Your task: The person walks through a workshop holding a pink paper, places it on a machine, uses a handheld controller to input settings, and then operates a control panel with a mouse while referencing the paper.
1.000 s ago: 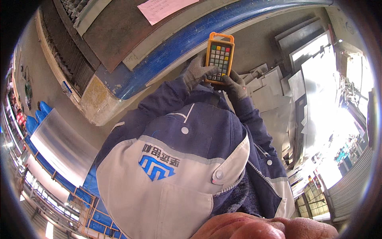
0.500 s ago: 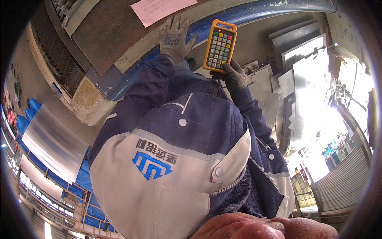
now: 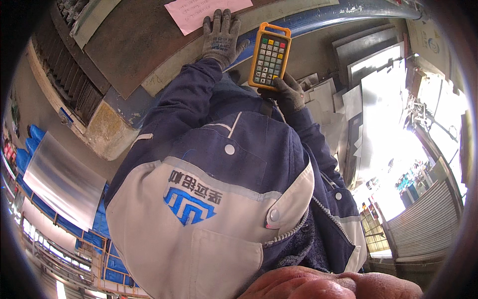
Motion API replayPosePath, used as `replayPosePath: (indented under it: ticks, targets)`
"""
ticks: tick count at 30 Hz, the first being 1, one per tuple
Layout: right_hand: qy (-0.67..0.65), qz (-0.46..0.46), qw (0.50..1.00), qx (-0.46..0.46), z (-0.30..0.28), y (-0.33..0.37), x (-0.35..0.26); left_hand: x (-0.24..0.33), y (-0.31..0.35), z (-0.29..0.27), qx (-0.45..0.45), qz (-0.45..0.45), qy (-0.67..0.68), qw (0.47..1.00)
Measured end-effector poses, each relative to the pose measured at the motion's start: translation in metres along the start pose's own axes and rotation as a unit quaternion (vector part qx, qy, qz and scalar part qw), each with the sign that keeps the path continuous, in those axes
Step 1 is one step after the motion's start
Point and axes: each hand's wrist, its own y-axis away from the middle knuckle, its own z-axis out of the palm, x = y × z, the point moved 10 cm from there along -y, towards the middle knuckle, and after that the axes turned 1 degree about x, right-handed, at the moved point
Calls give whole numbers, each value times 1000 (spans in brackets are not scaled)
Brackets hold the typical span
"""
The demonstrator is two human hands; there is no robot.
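- While the blue and grey work jacket [image 3: 214,199] fills most of the view, the steel slab [image 3: 134,45] lies beyond it on a blue-edged surface [image 3: 318,20], with a pink paper sheet [image 3: 204,9] at its far edge.
- Left hand [image 3: 221,35], in a grey knit glove, now lies flat and spread open on the slab's edge beside the pink sheet; a second ago it was on the remote with the other hand, so the pendant has passed to a one-handed hold.
- Right hand [image 3: 288,93], also gloved, is closed around the lower end of the orange remote control pendant [image 3: 269,56].
- That pendant is held up in front of the chest, just right of the left hand; its long axis runs away from the body, handle loop farthest, keypad facing the camera.
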Motion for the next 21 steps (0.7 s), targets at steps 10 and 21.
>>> replayPosePath:
  ticks: [10,21]
  targets:
    - [-24,35,999,26,4,-7,-4,0,-13,11,-10,-7,18,1000]
    - [-34,50,998,7,4,-22,-10,-1,-2,14,53,9,63,997]
